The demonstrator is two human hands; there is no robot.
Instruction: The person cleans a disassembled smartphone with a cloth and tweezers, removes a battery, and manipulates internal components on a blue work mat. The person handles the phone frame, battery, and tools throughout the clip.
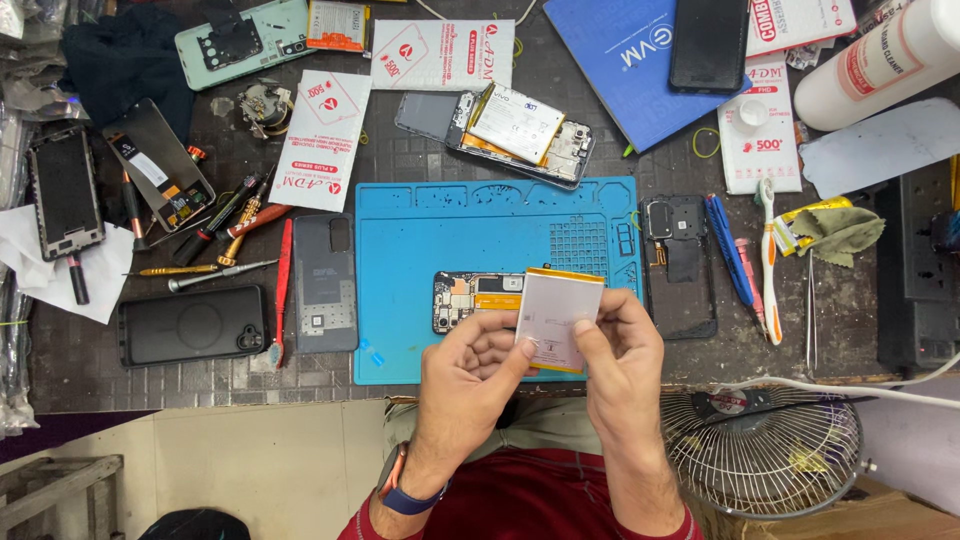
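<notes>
My left hand (468, 375) and my right hand (622, 355) together pinch a flat white phone battery (553, 312) with an orange edge, held tilted just above the blue work mat (420, 250). Under the battery lies an opened phone (470, 300) with its circuit board showing, partly hidden by the battery and my fingers. A watch with a blue strap sits on my left wrist.
Another opened phone with a battery (515, 130) lies behind the mat. A grey back cover (325, 283), a black phone (192, 325), screwdrivers (215, 245) and screens lie left. A black frame (680, 262), toothbrush (768, 255), tweezers (810, 310) lie right; a small fan (765, 445) stands near.
</notes>
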